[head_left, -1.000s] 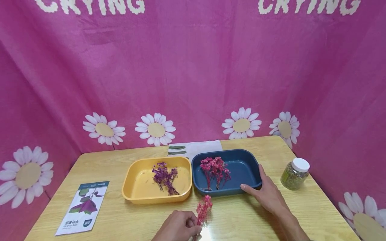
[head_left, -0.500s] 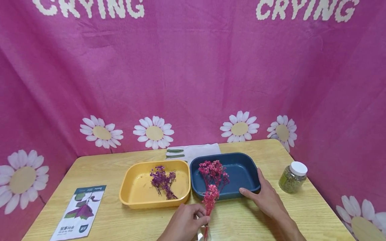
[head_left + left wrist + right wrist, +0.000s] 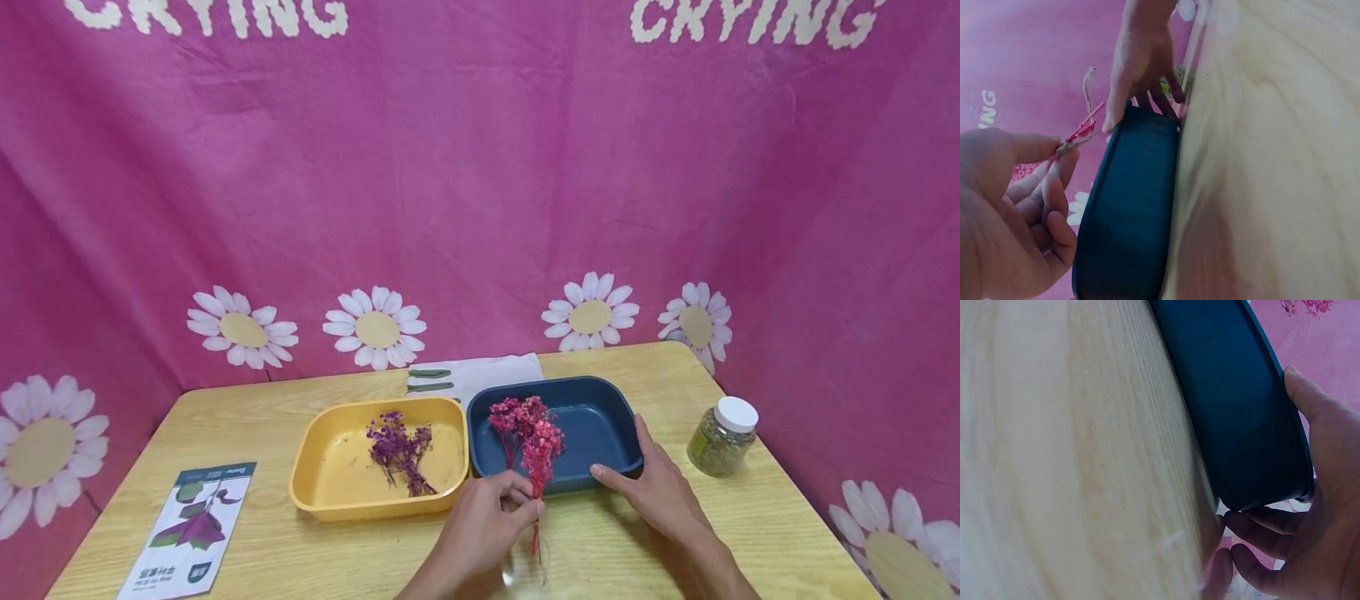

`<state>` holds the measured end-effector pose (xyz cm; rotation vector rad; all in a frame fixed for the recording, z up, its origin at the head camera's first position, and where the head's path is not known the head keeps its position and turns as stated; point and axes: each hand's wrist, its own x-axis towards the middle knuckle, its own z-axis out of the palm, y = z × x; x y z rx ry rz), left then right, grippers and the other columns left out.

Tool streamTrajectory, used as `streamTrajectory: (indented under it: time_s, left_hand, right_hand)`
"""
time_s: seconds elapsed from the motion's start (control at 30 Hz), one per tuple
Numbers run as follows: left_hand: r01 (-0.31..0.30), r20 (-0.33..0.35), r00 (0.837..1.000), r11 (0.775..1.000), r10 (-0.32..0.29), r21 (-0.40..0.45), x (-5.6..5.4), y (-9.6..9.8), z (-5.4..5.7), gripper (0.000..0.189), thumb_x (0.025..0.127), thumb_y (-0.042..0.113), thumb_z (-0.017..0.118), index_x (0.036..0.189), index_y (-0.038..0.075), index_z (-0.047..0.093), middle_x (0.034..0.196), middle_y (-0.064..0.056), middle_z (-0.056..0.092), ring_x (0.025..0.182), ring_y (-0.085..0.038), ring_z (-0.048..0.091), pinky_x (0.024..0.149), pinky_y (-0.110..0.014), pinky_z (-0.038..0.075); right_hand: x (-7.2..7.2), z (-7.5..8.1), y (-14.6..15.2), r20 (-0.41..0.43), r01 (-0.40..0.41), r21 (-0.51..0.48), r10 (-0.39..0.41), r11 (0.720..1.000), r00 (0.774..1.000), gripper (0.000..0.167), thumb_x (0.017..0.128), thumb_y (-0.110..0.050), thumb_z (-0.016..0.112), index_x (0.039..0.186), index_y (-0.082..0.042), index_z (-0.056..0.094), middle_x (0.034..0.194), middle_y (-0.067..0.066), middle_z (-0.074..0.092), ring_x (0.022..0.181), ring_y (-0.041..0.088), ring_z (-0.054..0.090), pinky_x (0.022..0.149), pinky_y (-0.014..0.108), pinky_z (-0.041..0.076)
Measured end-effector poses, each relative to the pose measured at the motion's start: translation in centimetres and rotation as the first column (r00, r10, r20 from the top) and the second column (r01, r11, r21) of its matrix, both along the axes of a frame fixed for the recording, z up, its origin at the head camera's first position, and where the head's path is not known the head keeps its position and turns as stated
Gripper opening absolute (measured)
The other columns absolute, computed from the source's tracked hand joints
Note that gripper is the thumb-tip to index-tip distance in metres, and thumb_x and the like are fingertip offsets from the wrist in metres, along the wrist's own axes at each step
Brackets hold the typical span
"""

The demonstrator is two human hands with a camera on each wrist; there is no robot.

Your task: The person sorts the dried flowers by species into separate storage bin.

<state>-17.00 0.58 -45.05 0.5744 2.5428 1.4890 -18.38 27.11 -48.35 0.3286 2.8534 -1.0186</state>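
My left hand [image 3: 483, 512] pinches the stems of a small bunch of pink dried flowers [image 3: 542, 454] between thumb and fingertips. The flower heads overlap the near edge of the dark blue tray [image 3: 600, 433]. In the left wrist view, twine [image 3: 1089, 87] is wound round the stems, one end sticking out. Other pink dried flowers [image 3: 508, 415] lie in the left part of this tray. My right hand [image 3: 663, 492] grips the tray's near right corner, thumb on the rim. In the right wrist view, its fingers [image 3: 1260, 534] curl at the tray's end.
Left of the blue tray stands a yellow tray [image 3: 330, 504] with purple dried flowers [image 3: 397, 450]. Behind them lies a white cloth [image 3: 495, 372] with two green strips [image 3: 430, 386]. A lidded jar [image 3: 723, 437] stands right; a printed packet [image 3: 187, 533] lies left.
My left hand has carried the pink bunch forward and to the right, up to the blue tray's near edge. My right hand stays at the tray's corner.
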Motion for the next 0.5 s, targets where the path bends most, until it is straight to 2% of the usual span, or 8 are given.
streamTrajectory:
  time_s: [0.33,0.5]
  left_hand:
    - [-0.036,0.003,0.999,0.999,0.036,0.014,-1.4,1.5,1.0,0.01,0.085,0.028,0.074,0.087,0.019,0.07,0.075,0.012,0.07,0.068,0.003,0.059,0.063,-0.018,0.048]
    - [-0.075,-0.036,0.997,0.997,0.074,-0.009,-2.5,2.3,1.3,0.01,0.085,0.028,0.074,0.086,0.019,0.069,0.075,0.013,0.071,0.07,0.003,0.062,0.062,-0.018,0.048]
  right_hand:
    - [0.1,0.1,0.0,-0.018,-0.006,0.006,0.006,1.0,1.0,0.118,0.078,-0.072,0.061,0.156,-0.01,-0.003,0.156,0.03,0.021,0.14,0.05,0.028,0.107,0.065,0.032]
    - [0.1,0.2,0.0,-0.018,-0.007,0.002,0.007,1.0,1.0,0.117,0.079,-0.071,0.062,0.156,-0.01,-0.002,0.155,0.03,0.023,0.14,0.05,0.029,0.107,0.064,0.033]
